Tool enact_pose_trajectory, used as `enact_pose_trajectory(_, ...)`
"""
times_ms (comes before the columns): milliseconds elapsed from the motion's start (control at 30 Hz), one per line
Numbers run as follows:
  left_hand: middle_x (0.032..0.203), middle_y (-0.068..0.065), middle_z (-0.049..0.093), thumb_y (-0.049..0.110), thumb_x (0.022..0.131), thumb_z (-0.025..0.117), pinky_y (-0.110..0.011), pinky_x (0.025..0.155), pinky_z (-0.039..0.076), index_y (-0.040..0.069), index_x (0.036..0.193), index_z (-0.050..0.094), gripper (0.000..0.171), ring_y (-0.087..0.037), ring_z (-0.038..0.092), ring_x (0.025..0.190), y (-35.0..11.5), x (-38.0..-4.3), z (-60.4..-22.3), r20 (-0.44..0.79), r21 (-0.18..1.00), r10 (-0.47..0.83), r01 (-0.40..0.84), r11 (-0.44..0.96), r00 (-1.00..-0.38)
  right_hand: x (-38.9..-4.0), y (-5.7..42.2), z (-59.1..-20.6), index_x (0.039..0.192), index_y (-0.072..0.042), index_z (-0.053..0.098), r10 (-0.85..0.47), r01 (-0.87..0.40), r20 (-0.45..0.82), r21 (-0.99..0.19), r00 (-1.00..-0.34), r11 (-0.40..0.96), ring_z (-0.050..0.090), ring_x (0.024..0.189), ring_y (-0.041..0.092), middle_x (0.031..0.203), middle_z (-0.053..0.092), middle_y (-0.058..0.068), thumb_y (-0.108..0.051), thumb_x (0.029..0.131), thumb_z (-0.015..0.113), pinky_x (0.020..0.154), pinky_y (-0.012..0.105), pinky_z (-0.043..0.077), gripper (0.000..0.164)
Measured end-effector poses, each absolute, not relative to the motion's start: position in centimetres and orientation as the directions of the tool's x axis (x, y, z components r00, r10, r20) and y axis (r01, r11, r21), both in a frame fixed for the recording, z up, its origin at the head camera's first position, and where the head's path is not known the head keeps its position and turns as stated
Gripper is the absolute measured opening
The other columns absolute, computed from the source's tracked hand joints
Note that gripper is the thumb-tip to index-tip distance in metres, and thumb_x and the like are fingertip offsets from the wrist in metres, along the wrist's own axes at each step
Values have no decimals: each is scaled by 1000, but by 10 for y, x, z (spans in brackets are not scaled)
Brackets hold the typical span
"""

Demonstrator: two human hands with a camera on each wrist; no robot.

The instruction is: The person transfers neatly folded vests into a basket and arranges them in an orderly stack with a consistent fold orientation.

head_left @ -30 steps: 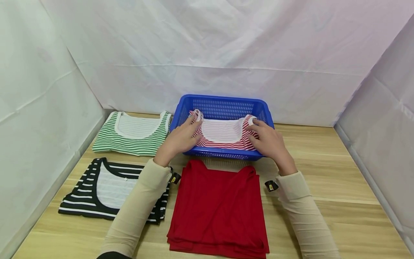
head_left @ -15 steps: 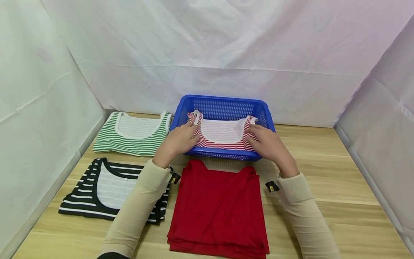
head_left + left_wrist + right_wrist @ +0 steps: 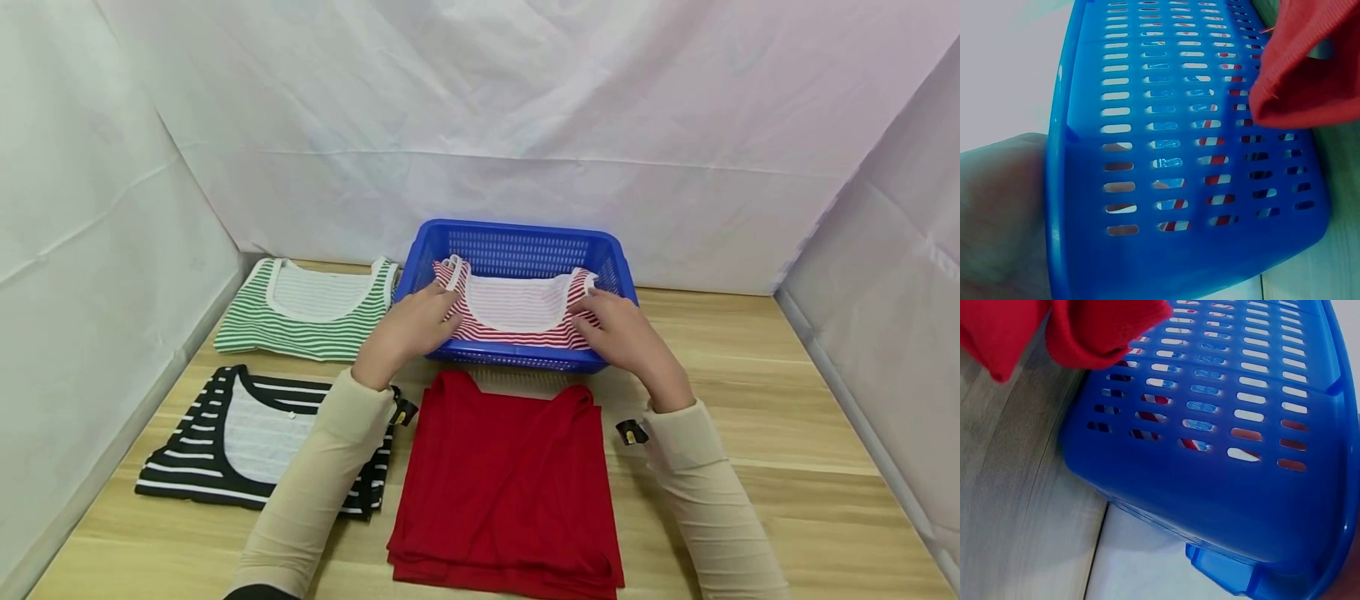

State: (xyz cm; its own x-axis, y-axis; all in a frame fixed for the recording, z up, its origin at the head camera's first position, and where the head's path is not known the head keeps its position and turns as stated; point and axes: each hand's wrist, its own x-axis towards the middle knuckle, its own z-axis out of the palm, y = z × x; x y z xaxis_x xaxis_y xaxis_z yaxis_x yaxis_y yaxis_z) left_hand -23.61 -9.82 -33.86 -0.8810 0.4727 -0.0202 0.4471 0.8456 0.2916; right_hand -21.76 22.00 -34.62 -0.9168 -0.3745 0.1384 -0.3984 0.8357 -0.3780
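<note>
A red-and-white striped tank top [image 3: 517, 337] lies folded in a blue plastic basket [image 3: 525, 352], its wide neckline facing up. Over the basket's near left corner reaches my left hand [image 3: 412, 323], fingers loosely bent at the top's left shoulder strap. My right hand [image 3: 624, 333] is at the opposite strap, its fingers spread and relaxed over the fabric. The left wrist view has part of the left hand [image 3: 1000, 212] beyond the basket rim, fingertips hidden. Striped cloth shows through the basket's slots [image 3: 1197, 425] in the right wrist view.
Directly in front of the basket lies a folded red tank top [image 3: 510, 483]. To the left are a green-and-white striped top [image 3: 315, 333] and a black-and-white striped top [image 3: 187, 458], partly under the left sleeve. White cloth walls [image 3: 480, 108] surround the wooden table [image 3: 787, 417].
Both hands have drawn back slightly from the far ends of the straps, the right one more. The striped top's left strap has shifted a little outward. Basket and other tops stay put.
</note>
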Motion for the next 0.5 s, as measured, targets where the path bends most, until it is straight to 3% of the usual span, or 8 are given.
enact_pose_trajectory(67,143,-20,62,27,106,52,-53,114,45,2,141,61,44,-37,54,139,-99,-237,-339,-22,301,478,450,841,-878,-217,220,-347,118,-1,75,-373,-403,155,-393,-915,827,70,102,32,114,76,18,-15,102,58,91,50,55,27)
enact_pose_trajectory(133,143,-19,62,29,106,54,-53,114,45,3,142,61,45,-36,55,139,-99,-237,-339,-24,314,480,449,837,-877,-217,221,-347,118,-3,76,-370,-408,172,-399,-913,821,65,81,23,107,78,14,-15,102,60,75,41,53,25)
enact_pose_trajectory(300,143,-19,63,32,106,56,-54,114,45,3,142,61,47,-37,54,140,-100,-238,-340,-31,328,479,444,834,-877,-216,220,-346,117,-3,75,-348,-386,169,-365,-922,847,57,69,18,94,76,10,-15,102,59,65,32,44,25)
enact_pose_trajectory(500,128,-16,72,32,105,56,-51,103,53,3,140,63,46,-32,68,115,-100,-238,-341,-23,341,481,445,828,-876,-208,215,-340,103,-6,69,-353,-354,55,-287,-934,890,52,62,19,74,60,4,-17,103,54,59,32,40,18)
